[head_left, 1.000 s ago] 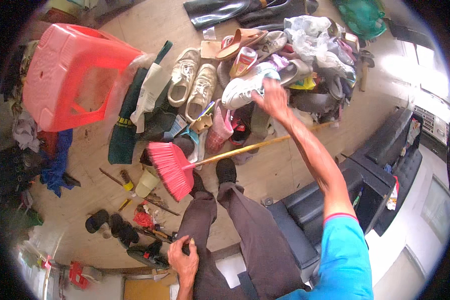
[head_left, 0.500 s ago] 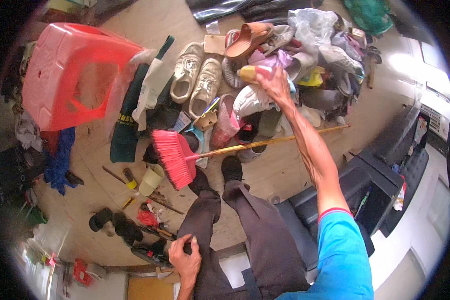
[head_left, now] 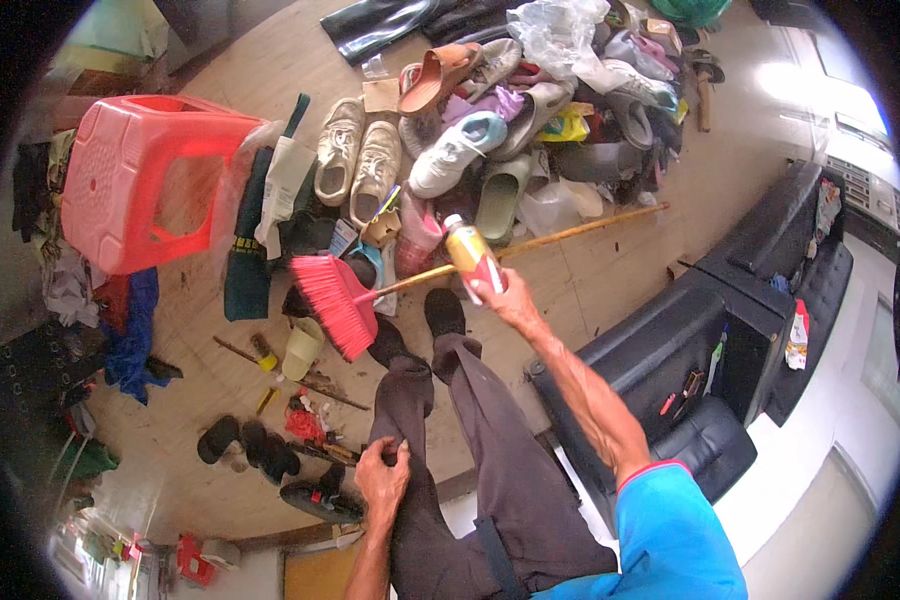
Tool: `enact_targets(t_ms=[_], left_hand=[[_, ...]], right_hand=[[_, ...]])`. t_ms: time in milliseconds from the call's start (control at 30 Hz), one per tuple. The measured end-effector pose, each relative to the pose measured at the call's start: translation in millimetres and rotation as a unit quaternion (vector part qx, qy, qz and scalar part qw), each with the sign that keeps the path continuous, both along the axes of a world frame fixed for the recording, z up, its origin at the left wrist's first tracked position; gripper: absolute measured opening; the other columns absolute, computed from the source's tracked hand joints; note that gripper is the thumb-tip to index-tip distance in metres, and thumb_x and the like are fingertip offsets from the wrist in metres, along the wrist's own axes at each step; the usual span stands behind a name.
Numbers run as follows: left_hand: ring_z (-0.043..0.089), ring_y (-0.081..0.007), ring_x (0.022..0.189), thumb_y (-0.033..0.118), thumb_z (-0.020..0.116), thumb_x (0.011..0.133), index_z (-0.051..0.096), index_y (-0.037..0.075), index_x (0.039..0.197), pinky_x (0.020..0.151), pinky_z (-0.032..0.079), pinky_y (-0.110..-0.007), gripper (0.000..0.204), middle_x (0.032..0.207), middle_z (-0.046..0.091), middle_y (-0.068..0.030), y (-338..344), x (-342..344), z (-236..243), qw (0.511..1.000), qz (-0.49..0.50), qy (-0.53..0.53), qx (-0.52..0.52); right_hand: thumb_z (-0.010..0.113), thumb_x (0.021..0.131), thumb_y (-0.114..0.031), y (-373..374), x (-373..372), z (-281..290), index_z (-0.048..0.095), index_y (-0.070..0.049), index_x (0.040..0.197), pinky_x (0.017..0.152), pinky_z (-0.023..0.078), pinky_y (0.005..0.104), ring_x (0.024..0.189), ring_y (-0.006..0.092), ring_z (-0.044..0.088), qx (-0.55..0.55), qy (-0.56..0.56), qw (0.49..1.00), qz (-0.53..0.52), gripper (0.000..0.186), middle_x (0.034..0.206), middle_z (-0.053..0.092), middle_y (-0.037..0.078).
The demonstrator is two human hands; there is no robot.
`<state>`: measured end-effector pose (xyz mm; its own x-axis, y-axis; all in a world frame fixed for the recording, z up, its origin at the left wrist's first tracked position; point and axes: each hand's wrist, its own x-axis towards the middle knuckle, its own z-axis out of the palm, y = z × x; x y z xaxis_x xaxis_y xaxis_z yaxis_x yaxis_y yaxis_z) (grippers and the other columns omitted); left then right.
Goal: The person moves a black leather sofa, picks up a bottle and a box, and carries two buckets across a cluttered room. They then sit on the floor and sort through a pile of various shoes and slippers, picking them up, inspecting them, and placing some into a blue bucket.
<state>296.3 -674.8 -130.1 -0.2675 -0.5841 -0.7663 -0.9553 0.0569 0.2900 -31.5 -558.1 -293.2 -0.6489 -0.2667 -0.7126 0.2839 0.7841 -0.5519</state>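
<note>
My right hand (head_left: pixel 505 300) is wrapped round a yellow and red bottle (head_left: pixel 473 255) with a white cap, above the broom's wooden handle (head_left: pixel 560 236). The broom's red bristles (head_left: pixel 332 308) lie in front of my feet. My left hand (head_left: pixel 382 480) rests by my dark trouser leg (head_left: pixel 425 505), its fingers curled into a pinch; anything between them is too small to make out. Beyond the bottle is a heap of footwear: a white sneaker (head_left: pixel 458 153), a green clog (head_left: pixel 502 195), an orange-brown slipper (head_left: pixel 435 80) and a pair of beige sneakers (head_left: pixel 375 170).
A red plastic stool (head_left: pixel 120 190) lies tipped on its side at the left. Black sofa seats (head_left: pixel 660 345) line the right. Near the left foot lie a cream plastic cup (head_left: pixel 301 347), sticks and dark shoes (head_left: pixel 270 448). Clear plastic bags (head_left: pixel 560 38) top the heap.
My right hand has drawn back from the heap toward me with the bottle, uncovering the white sneaker and green clog. My left hand stays by the leg, and the view has shifted slightly.
</note>
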Motion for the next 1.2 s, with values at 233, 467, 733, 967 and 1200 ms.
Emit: enact_targets(t_ms=[233, 467, 733, 967, 1200], left_hand=[[0.062, -0.0159, 0.086, 0.038, 0.072, 0.086, 0.064, -0.002, 0.115, 0.078, 0.049, -0.03, 0.05, 0.095, 0.066, -0.0066, 12.8, -17.3, -2.9, 0.959, 0.202, 0.072, 0.186], [0.061, -0.0157, 0.091, 0.044, 0.078, 0.078, 0.06, 0.0, 0.115, 0.08, 0.049, -0.029, 0.059, 0.104, 0.063, -0.0081, 12.7, -62.7, 6.1, 0.863, 0.407, 0.112, 0.279], [0.063, -0.0171, 0.08, 0.027, 0.082, 0.073, 0.057, -0.002, 0.111, 0.072, 0.052, -0.031, 0.054, 0.095, 0.065, -0.0095, -4.4, -57.8, 27.0, 0.932, 0.261, 0.099, 0.233], [0.064, -0.0174, 0.081, 0.029, 0.082, 0.07, 0.058, -0.003, 0.108, 0.073, 0.052, -0.033, 0.055, 0.094, 0.066, -0.0104, -7.0, -55.9, 50.3, 0.94, 0.175, 0.135, 0.259], [0.065, -0.022, 0.091, 0.033, 0.083, 0.063, 0.057, -0.002, 0.11, 0.081, 0.051, -0.035, 0.065, 0.099, 0.067, -0.0166, 32.0, -38.0, 69.4, 0.951, 0.004, 0.129, 0.281]], right_hand=[[0.078, 0.073, -0.047, -0.5, 124.0, 114.9, 0.058, 0.003, 0.112, 0.081, 0.053, 0.0371, 0.091, 0.0258, 0.066, -0.047, -0.149, 0.986, 0.055, 0.066, 0.103, 0.066, 0.019], [0.075, 0.076, -0.037, 2.6, 184.5, 175.7, 0.051, -0.001, 0.122, 0.079, 0.052, 0.0394, 0.09, 0.0312, 0.065, -0.1, -0.154, 0.979, 0.088, 0.063, 0.099, 0.064, 0.02], [0.07, 0.078, -0.055, 25.7, 166.7, 191.8, 0.054, 0.004, 0.128, 0.081, 0.052, 0.0373, 0.091, 0.029, 0.066, -0.083, -0.248, 0.919, 0.296, 0.079, 0.1, 0.068, 0.017], [0.072, 0.083, -0.046, 50.2, 140.7, 186.1, 0.055, 0.007, 0.125, 0.071, 0.055, 0.033, 0.085, 0.0195, 0.067, -0.001, -0.243, 0.96, 0.136, 0.069, 0.095, 0.069, 0.014], [0.068, 0.09, -0.038, 41.4, 127.0, 193.0, 0.056, -0.001, 0.127, 0.07, 0.054, 0.0302, 0.087, 0.0169, 0.064, -0.145, -0.28, 0.947, -0.062, 0.054, 0.106, 0.067, 0.012]])
